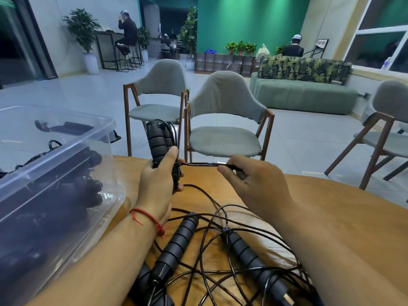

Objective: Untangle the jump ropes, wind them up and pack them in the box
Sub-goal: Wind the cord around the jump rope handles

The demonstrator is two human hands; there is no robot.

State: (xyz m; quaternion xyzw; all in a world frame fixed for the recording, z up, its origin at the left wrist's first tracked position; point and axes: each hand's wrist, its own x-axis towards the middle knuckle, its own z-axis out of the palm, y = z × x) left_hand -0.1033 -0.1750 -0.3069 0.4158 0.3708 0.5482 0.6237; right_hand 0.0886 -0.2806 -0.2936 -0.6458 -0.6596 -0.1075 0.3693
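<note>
Matt ribbed foam handles [178, 242], glossy black cord [204, 253], clear plastic box [66, 173], smooth wooden table [331, 217].

Your left hand [154, 186] hides the lower half of the paired handles [157, 140] under its fingers. Past your right hand's [256, 184] pinching fingertips the cord [203, 164] vanishes. Left of your left fingers, the box [103, 121] blurs its contents and is cut off at the edge.

Even, soft indoor light fr overhead; green spots wash the wall [254, 23] far behind the table [331, 217]. Only faint shadows under the jump ropes [181, 237] on the table. Glare streaks on the clear box [66, 160] left of the table. Heavy wide-angle bend twd frame edges; near table edge by me looks soft, stretched.
</note>
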